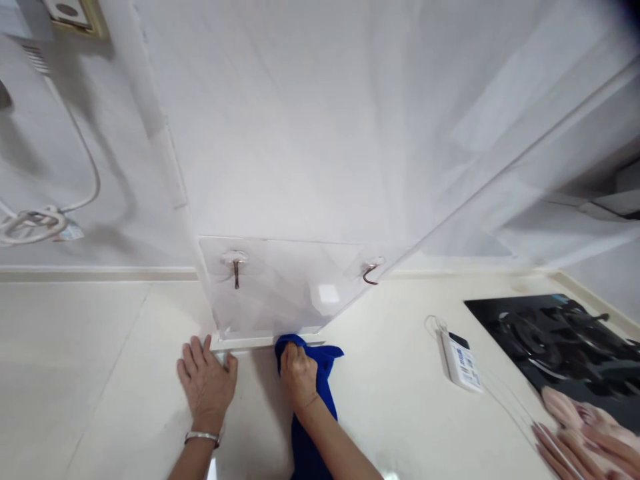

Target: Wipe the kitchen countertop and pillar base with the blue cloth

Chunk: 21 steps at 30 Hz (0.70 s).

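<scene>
My left hand [206,383] lies flat on the pale countertop [400,393], fingers spread, beside the left corner of the wall column's base. A bracelet is on that wrist. My right hand [299,375] is closed round a bunched blue cloth [325,390], pressing it against the pale trim strip [245,344] at the foot of the column [285,300]. The cloth hangs down toward me beneath my forearm; part of it is hidden by my hand and arm.
Two hooks, a left one [236,269] and a right one [371,272], stick out from the column. A white device [461,363] with a thin cord lies near the black gas hob [540,347]. Another person's hand [585,450] is at lower right, by a pinkish cloth. A coiled white cable [33,225] hangs left.
</scene>
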Motion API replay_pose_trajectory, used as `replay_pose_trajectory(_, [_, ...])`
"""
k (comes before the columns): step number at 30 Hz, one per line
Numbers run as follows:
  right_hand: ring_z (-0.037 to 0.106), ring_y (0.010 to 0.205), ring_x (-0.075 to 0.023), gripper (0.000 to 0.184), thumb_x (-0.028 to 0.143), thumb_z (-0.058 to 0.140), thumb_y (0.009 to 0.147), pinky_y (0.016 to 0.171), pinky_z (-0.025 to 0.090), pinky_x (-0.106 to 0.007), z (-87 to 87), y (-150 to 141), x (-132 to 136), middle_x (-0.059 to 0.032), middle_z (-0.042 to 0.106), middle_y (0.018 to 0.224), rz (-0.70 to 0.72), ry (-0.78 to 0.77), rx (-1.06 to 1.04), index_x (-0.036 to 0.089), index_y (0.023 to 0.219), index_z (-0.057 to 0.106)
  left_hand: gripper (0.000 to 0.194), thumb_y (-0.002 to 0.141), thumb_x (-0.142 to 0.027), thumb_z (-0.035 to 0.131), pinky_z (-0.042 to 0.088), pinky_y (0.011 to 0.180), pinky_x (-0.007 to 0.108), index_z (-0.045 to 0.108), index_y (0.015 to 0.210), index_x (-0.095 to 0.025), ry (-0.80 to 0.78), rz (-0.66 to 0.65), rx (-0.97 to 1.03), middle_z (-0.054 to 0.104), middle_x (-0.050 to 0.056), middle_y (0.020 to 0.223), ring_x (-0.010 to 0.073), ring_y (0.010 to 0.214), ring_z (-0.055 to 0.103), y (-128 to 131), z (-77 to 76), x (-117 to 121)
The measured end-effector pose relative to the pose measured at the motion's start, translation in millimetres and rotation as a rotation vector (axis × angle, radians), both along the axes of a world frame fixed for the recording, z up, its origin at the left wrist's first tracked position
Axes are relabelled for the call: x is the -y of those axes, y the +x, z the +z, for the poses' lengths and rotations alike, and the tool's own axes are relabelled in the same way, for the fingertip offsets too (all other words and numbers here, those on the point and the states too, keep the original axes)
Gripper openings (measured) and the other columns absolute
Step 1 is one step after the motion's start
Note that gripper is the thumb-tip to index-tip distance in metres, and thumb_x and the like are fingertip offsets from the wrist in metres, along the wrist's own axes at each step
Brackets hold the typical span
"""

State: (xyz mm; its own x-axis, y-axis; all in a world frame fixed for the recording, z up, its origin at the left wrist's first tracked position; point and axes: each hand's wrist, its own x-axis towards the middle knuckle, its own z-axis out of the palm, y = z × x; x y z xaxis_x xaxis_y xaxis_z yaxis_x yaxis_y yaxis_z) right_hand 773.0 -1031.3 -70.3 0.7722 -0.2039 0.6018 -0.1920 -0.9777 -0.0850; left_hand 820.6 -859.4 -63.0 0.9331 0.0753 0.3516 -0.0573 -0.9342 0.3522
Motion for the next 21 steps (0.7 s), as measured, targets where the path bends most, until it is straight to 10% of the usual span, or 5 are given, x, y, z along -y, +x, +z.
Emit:
replay_pose_trajectory(10, [0.053, 0.048, -0.0137, 0.016, 0.005, 0.049, 0.084, 0.044, 0.036, -0.025, -11.8, 21.2, -49.5, -0.0048, 0.062, 0.065, 0.092, 0.087, -0.119, 0.018, 0.080, 0.058, 0.072, 0.088, -0.044, 0.035, 0.018, 0.120, 0.059, 0.037, 0.143, 0.002, 0.014, -0.014, 0.018, 0.034, 0.029, 0.155, 0.0372, 0.151, 0.018, 1.0, -3.2, -0.2])
replay_pose_trajectory(21, [0.055, 0.047, -0.0114, 0.024, 0.015, 0.047, 0.092, 0.045, 0.028, -0.024, 4.1, -1.7, 15.4, -0.0025, 0.065, 0.064, 0.094, 0.201, -0.044, 0.019, 0.073, 0.061, 0.069, 0.086, -0.041, 0.041, 0.022, 0.118, 0.059, 0.043, 0.140, 0.002, 0.024, -0.024, 0.085, 0.041, 0.031, 0.150, 0.0398, 0.148, 0.025, 1.5, -2.2, -3.2])
